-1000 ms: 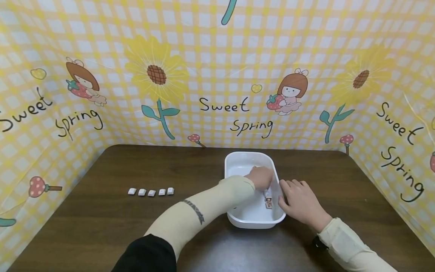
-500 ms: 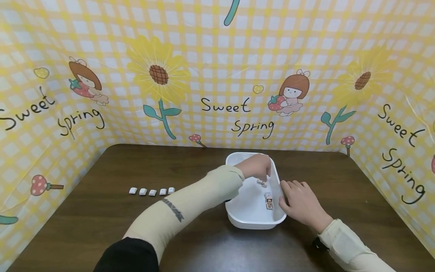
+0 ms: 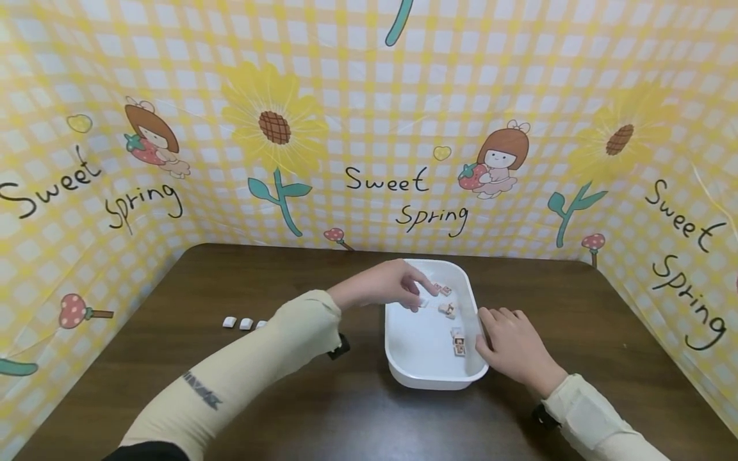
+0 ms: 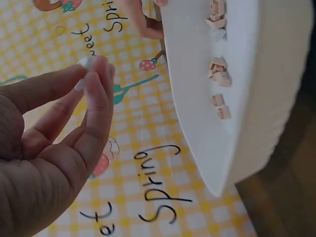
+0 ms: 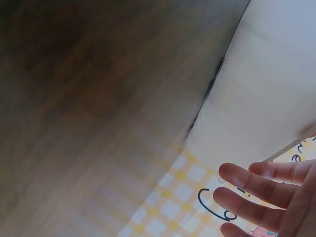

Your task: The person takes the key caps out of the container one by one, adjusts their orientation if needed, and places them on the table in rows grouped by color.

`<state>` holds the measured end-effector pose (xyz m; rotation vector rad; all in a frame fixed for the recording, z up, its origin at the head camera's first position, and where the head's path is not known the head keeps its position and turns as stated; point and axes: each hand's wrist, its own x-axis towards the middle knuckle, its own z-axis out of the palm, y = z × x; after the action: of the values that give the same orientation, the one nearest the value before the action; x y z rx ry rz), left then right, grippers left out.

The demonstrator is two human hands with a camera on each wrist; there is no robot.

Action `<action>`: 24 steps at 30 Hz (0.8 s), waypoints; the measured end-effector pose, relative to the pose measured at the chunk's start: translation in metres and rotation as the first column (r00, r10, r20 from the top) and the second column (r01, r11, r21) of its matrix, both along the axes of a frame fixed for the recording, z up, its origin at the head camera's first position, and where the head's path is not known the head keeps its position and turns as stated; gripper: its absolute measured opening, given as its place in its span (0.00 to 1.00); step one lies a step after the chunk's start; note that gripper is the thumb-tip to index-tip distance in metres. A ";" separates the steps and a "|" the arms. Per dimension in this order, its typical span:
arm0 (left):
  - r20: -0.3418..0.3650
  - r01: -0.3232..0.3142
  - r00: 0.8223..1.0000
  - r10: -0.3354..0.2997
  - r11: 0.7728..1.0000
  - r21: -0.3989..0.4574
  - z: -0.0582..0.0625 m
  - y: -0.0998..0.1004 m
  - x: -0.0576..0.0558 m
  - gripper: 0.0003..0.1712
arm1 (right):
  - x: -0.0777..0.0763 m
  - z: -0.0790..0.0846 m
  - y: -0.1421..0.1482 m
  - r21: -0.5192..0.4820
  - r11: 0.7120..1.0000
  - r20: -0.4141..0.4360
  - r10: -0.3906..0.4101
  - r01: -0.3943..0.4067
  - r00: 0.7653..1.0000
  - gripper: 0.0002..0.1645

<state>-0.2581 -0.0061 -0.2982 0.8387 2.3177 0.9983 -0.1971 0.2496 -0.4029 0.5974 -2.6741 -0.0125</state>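
My left hand [image 3: 387, 283] is over the left part of a white plastic tub [image 3: 398, 368]. Its thumb and fingers pinch a small white keycap [image 4: 87, 62], largely covered by the fingertips in the left wrist view. Inside the tub, several beige and brown printed keycaps [image 3: 459, 343] lie in small groups along the right side, as the left wrist view also shows. My right hand [image 3: 516, 342] is at the tub's right side, its fingertips at the rim and the fingers loosely bent around nothing.
White keycaps [image 3: 246, 324] stand in a row on the brown wooden table [image 3: 346, 410] at the left; my left forearm hides part of that row. A yellow checked cloth [image 3: 369, 96] with printed flowers hangs behind and along both sides of the table.
My left hand has risen from inside the tub and moved left, holding a white keycap. More printed keycaps show in the tub. The right hand stays at the tub's side.
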 end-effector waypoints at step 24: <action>0.101 -0.149 0.986 0.131 0.966 0.209 -0.024 -0.076 0.018 0.12 | 0.001 0.000 0.000 -0.011 1.000 0.009 0.001 -0.001 1.000 0.17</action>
<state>-0.2405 -0.0822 -0.3223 0.7043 2.2478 1.3408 -0.1960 0.2494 -0.4026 0.5961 -2.6812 0.0058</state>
